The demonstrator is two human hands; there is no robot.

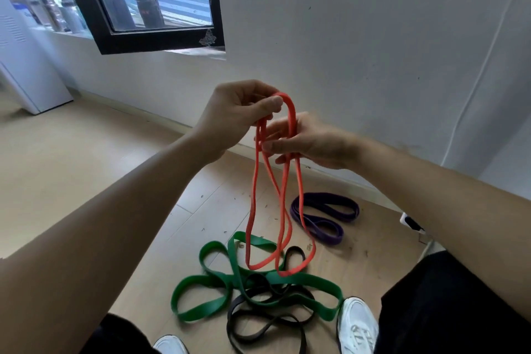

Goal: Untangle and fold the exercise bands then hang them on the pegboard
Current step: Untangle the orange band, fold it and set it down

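**Head view: both hands hold the orange band up, the other bands lie on the floor**

Head view shows both forearms reaching forward and up, bare to the elbow. The left hand (238, 112) is the higher one. Its fingers are curled and its thumb presses the top bend of the orange band (253, 195), so the band hangs from this hand. The right hand (310, 144) is just below and to the right of it, turned with the palm toward the left. Its thumb and fingers pinch the strands of the same band close under the left hand. The two hands are very near each other, almost touching.

From the hands the orange band falls in two long narrow loops. Their lower ends appear in front of the green band (201, 282); it is not possible to tell whether they touch it.

The green band lies on the wooden floor (86, 167) in wide curls, crossed and tangled with a thinner black band (258, 322). The purple band (324, 210) lies apart from them, nearer to the wall (373, 37), doubled on itself in a flat oval shape. Small crumbs of dirt are scattered on the floor around the bands.

At the bottom edge two white shoes (357, 325) and black trousers are visible, the right shoe touching the green band. Above on the left is a window with a black frame (161, 34), and a white cabinet (28, 66) stands at the far left.
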